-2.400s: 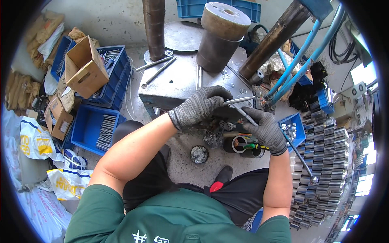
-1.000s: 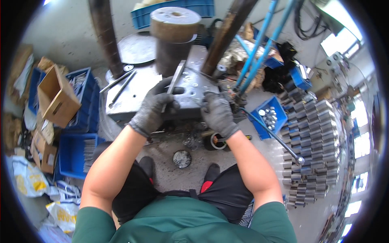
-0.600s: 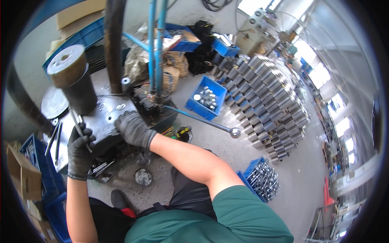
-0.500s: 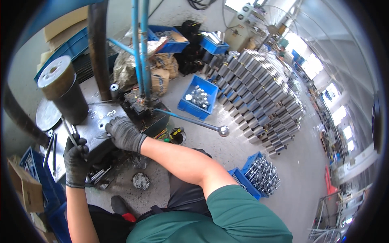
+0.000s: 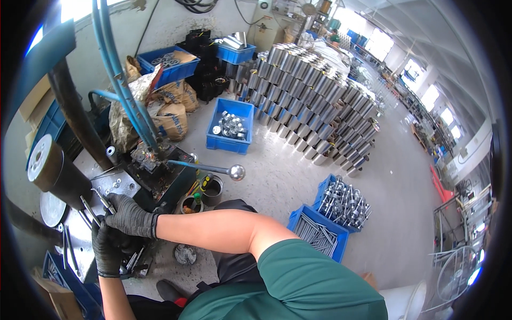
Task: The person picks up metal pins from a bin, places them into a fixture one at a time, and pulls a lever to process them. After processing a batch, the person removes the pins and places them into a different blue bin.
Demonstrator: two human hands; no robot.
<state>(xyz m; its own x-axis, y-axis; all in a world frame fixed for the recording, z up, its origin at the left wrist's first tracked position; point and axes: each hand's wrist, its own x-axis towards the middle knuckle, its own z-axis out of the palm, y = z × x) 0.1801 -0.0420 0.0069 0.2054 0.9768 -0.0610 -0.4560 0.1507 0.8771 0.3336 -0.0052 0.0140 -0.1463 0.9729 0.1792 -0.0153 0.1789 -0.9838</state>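
Note:
My left hand (image 5: 108, 250), in a dark grey work glove, is closed around a slim metal rod (image 5: 89, 210) that points up and away. Close against it, my gloved right hand (image 5: 130, 216) pinches a second slim metal rod (image 5: 102, 200) with a bent-looking tip. Whether the two pieces join below the fingers is hidden. Both hands are at the near edge of a metal plate (image 5: 124, 184), where several small washer-like rings lie. Just beyond them stands a dark steel cylinder (image 5: 64, 178) with a lighter top. More dark rods (image 5: 68, 246) rest on the plate's left side.
A long lever with a ball end (image 5: 236, 172) juts out at right of the machine. Blue bins of metal parts (image 5: 229, 145) and of rods (image 5: 341, 250) stand on the floor. Stacked steel cylinders (image 5: 298, 90) rise behind. Two cans (image 5: 213, 193) sit beside the machine.
My right hand has moved left and nearer, from over the rings on the plate to beside my left hand, and now has a rod. The view has swung to the right.

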